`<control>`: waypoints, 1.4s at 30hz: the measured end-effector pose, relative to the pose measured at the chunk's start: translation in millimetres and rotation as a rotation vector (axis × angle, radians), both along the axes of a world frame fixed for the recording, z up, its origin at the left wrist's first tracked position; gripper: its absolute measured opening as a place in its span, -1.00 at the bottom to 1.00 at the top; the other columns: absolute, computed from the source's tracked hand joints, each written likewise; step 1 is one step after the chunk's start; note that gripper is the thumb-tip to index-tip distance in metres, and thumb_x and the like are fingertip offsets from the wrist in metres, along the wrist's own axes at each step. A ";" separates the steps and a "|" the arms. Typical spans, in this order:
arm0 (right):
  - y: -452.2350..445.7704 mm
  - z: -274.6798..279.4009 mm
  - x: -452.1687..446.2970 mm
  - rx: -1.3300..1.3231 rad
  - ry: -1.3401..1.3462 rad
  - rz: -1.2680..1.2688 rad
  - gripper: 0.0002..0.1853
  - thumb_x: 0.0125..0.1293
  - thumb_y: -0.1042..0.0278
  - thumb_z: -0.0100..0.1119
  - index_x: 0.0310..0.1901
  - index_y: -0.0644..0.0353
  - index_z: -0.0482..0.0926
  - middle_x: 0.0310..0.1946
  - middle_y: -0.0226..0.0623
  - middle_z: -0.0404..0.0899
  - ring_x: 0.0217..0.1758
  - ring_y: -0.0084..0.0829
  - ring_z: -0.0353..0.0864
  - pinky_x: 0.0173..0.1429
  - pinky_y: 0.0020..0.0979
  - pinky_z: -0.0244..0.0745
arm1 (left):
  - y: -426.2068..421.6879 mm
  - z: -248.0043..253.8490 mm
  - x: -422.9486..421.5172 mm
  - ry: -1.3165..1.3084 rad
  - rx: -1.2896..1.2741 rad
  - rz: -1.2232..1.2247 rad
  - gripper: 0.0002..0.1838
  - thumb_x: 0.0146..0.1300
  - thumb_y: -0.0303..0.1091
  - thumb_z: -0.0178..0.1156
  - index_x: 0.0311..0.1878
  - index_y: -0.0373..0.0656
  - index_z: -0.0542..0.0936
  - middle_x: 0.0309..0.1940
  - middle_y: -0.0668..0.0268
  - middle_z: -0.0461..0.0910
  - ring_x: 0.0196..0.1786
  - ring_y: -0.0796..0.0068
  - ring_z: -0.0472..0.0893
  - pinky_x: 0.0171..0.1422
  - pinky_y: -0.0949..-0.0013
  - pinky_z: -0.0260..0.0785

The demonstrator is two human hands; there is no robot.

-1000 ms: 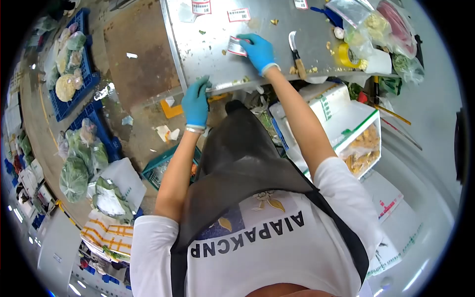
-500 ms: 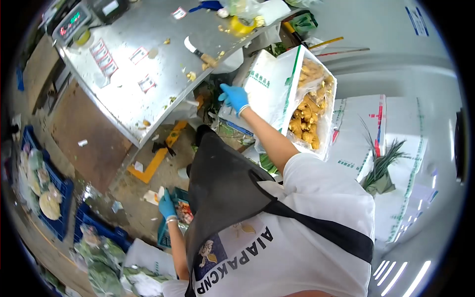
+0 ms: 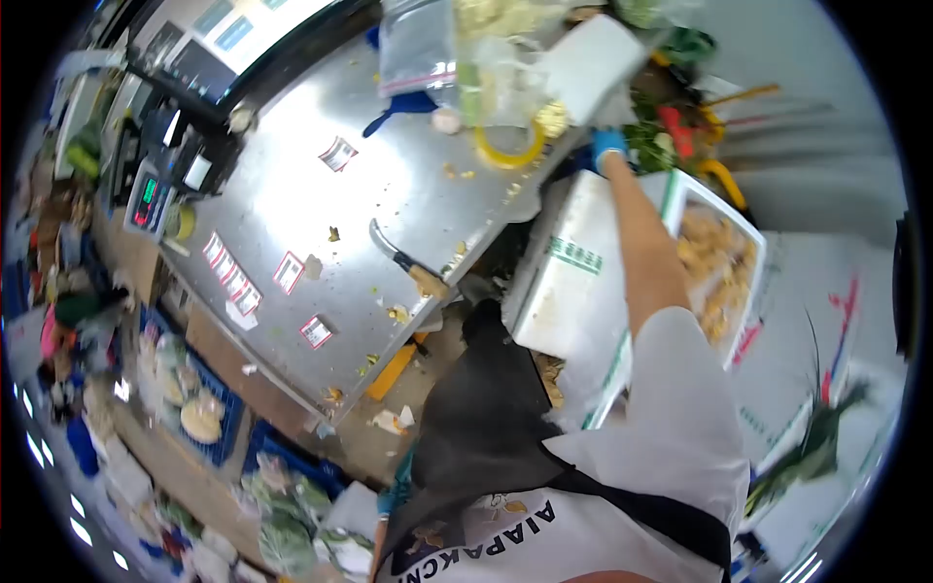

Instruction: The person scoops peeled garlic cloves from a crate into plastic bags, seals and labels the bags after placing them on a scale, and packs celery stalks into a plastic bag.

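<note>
My right hand [image 3: 609, 146], in a blue glove, reaches beyond a white foam box [image 3: 573, 262] near the table's right edge. Its fingers are mostly hidden, close to green leaves [image 3: 649, 136]. My left hand [image 3: 392, 497], also gloved, hangs low beside the dark apron [image 3: 476, 418], which covers much of it. Ginger [image 3: 714, 257] fills an open foam box to the right of my forearm. On the metal table [image 3: 292, 223] lies a curved knife [image 3: 406, 258] with a wooden handle, amid small yellowish scraps.
A scale [image 3: 148, 199] stands at the table's left end. Printed labels [image 3: 233, 272] lie on the tabletop. Yellow tape [image 3: 510, 155] and plastic bags [image 3: 418, 49] are at its far side. Blue crates [image 3: 219, 408] with bagged vegetables sit at left; white boxes [image 3: 797, 291] at right.
My right hand has moved forward, from the near side of the foam box to beyond it. My left hand has dropped back behind the apron. The view has shifted toward the table.
</note>
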State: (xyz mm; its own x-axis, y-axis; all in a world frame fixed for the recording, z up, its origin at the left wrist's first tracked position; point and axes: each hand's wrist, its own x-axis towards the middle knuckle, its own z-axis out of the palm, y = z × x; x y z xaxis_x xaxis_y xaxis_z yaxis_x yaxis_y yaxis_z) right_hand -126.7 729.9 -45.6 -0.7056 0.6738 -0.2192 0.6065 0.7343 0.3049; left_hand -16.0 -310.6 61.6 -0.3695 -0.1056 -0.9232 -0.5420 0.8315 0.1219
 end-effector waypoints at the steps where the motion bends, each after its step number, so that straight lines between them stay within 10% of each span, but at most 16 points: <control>1: 19.1 0.1 -9.9 -0.178 -0.099 -0.216 -0.60 0.17 0.07 0.17 0.01 0.04 0.61 0.08 -0.08 0.55 0.17 -0.09 0.51 0.21 -0.23 0.43 | 16.4 25.0 -9.4 -0.040 0.030 -0.183 -0.65 0.29 -0.04 0.06 -0.09 -0.10 0.60 -0.37 0.28 0.67 -0.41 0.40 0.61 -0.30 0.27 0.46; 4: 68.8 -31.0 -6.2 -0.097 -0.256 -0.077 -0.64 0.26 0.08 0.05 0.02 0.02 0.60 0.10 -0.18 0.54 0.15 -0.17 0.51 0.17 -0.26 0.45 | 59.2 88.4 -44.7 -0.064 0.114 -0.673 -0.67 0.27 -0.19 0.05 0.07 -0.01 0.52 -0.30 0.35 0.66 -0.36 0.40 0.61 -0.24 0.31 0.49; 5: 90.5 -47.1 -5.3 -0.106 -0.239 -0.075 -0.64 0.26 0.09 0.05 0.01 0.02 0.60 0.09 -0.19 0.54 0.14 -0.18 0.52 0.16 -0.26 0.45 | 78.2 102.3 -57.6 -0.084 0.096 -0.640 -0.65 0.26 -0.24 0.04 0.12 0.02 0.49 -0.27 0.37 0.66 -0.34 0.40 0.61 -0.22 0.32 0.50; 8: 134.7 -91.8 -12.5 -0.147 -0.237 -0.071 -0.67 0.27 0.11 0.04 -0.01 0.02 0.59 0.05 -0.20 0.55 0.10 -0.20 0.52 0.14 -0.27 0.45 | 167.6 130.7 -99.2 -0.125 -0.244 0.446 -0.61 0.38 -0.05 0.07 -0.05 -0.21 0.61 -0.34 0.25 0.68 -0.42 0.49 0.61 -0.32 0.45 0.44; 24: 95.1 -135.2 -31.9 -0.459 -0.328 0.252 -0.78 0.33 0.21 -0.01 -0.12 0.04 0.58 -0.15 -0.29 0.57 -0.10 -0.31 0.56 -0.01 -0.30 0.47 | 208.6 113.3 -92.2 0.010 -0.100 0.467 -0.60 0.39 -0.06 0.07 0.00 -0.20 0.62 -0.26 0.28 0.66 -0.28 0.53 0.59 -0.17 0.46 0.43; 30: -103.8 -105.7 4.0 -1.572 -0.484 0.613 -0.81 0.36 0.25 -0.03 -0.16 0.05 0.57 -0.22 -0.32 0.58 -0.18 -0.36 0.57 -0.07 -0.31 0.47 | 195.2 91.1 -51.9 0.111 -0.058 0.285 -0.53 0.29 0.02 0.09 -0.07 -0.25 0.62 -0.19 0.06 0.65 -0.12 0.22 0.63 0.04 0.31 0.41; 31: -196.6 19.6 -18.6 -1.862 -0.520 0.021 -0.86 0.25 0.26 0.19 -0.31 0.12 0.52 -0.50 -0.42 0.48 -0.46 -0.58 0.44 -0.37 -0.50 0.38 | 192.0 85.1 -44.5 0.174 -0.039 0.264 -0.53 0.29 0.01 0.08 -0.08 -0.25 0.62 -0.18 0.05 0.65 -0.10 0.18 0.62 0.05 0.29 0.40; 35: -391.2 172.6 -39.5 -1.979 -0.871 0.026 -0.91 0.08 0.47 0.19 -0.35 0.21 0.51 -0.52 -0.43 0.49 -0.50 -0.60 0.47 -0.42 -0.56 0.36 | 199.4 84.4 -39.5 0.307 0.078 0.279 -0.56 0.29 -0.01 0.10 -0.05 -0.21 0.64 -0.21 0.16 0.66 -0.14 0.37 0.61 -0.01 0.39 0.40; 41: -675.5 266.5 -10.2 -2.152 -1.278 0.429 -0.89 0.06 0.38 0.14 -0.41 0.21 0.48 -0.53 -0.49 0.38 -0.47 -0.63 0.34 -0.38 -0.55 0.27 | 189.9 180.4 -71.1 -0.026 0.888 1.007 -0.28 0.24 0.06 0.18 0.36 -0.15 0.30 0.30 0.17 0.37 0.28 0.31 0.41 0.24 0.38 0.34; 42: -717.3 271.7 2.0 -2.129 -1.350 0.622 -0.92 0.04 0.40 0.12 -0.45 0.20 0.46 -0.54 -0.49 0.37 -0.49 -0.63 0.32 -0.40 -0.56 0.25 | 175.1 158.3 -56.5 0.163 0.781 0.667 -0.34 0.25 0.00 0.17 0.34 -0.16 0.34 0.27 0.15 0.40 0.26 0.28 0.43 0.26 0.35 0.32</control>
